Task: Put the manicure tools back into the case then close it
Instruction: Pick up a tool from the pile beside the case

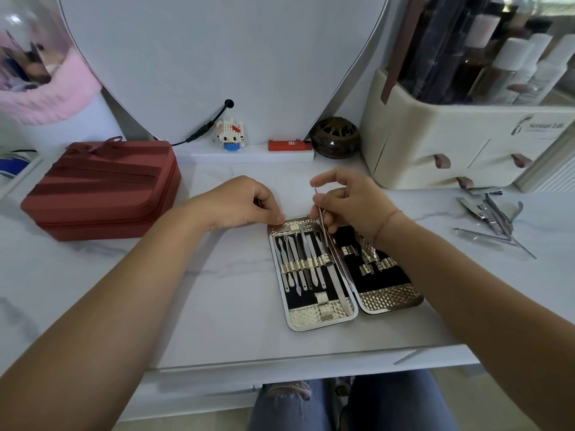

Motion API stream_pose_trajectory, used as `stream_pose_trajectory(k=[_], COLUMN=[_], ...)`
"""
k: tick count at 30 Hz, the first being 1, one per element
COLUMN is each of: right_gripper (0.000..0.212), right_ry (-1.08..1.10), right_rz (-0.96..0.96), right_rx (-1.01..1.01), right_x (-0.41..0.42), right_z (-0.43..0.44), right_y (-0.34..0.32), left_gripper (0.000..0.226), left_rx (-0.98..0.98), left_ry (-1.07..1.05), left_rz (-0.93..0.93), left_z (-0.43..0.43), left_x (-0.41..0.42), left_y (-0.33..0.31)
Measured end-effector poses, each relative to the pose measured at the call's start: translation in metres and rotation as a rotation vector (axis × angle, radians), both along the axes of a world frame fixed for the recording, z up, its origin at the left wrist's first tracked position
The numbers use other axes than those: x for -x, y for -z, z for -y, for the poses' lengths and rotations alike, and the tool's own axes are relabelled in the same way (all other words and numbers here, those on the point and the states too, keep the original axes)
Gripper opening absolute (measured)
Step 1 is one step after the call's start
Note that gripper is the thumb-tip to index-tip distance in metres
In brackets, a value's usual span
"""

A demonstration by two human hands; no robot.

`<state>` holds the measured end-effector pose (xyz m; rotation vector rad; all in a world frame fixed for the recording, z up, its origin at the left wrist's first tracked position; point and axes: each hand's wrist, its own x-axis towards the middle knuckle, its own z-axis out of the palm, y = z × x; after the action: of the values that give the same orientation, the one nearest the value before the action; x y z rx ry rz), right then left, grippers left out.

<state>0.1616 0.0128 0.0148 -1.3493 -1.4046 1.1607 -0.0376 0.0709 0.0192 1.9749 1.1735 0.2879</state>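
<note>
Nearest us, the open chrome-rimmed, gold-textured manicure case (311, 316) lies flat on the white marble table (217, 275), with steel tools looped in its left half. Our left hand (245, 202) pinches its 11 o'clock corner. Our right hand (351, 200) pinches a slim steel pick (320, 214), its shaft running 12 to 6 and its tip over the hinge-side loops. Loose steel clippers (494, 219) lie at 2 o'clock.

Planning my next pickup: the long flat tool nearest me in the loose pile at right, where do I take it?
Take the long flat tool at its broad left end, from above, pinching across its width. That end lies flat on the table, clear of the clippers; the right end tapers to a point.
</note>
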Motion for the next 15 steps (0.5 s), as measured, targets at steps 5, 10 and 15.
stream_pose_trajectory(k=[5,10,15], right_gripper=[0.014,0.014,0.015], right_ry=[0.032,0.029,0.068], right_rz=[0.020,0.182,0.268], right_rx=[0.036,0.020,0.010], right_x=[0.0064,0.0061,0.0076], right_z=[-0.0044,-0.0040,-0.0043], right_y=[0.0117,0.0072,0.0056], left_gripper=[0.012,0.008,0.010], left_rx=[0.001,-0.005,-0.003], left_ry=[-0.006,0.001,-0.010], left_rz=[-0.005,0.001,-0.007], left_z=[0.0006,0.0016,0.0012], left_x=[0.0000,-0.0006,-0.0004], left_y=[0.0000,-0.0014,-0.0009])
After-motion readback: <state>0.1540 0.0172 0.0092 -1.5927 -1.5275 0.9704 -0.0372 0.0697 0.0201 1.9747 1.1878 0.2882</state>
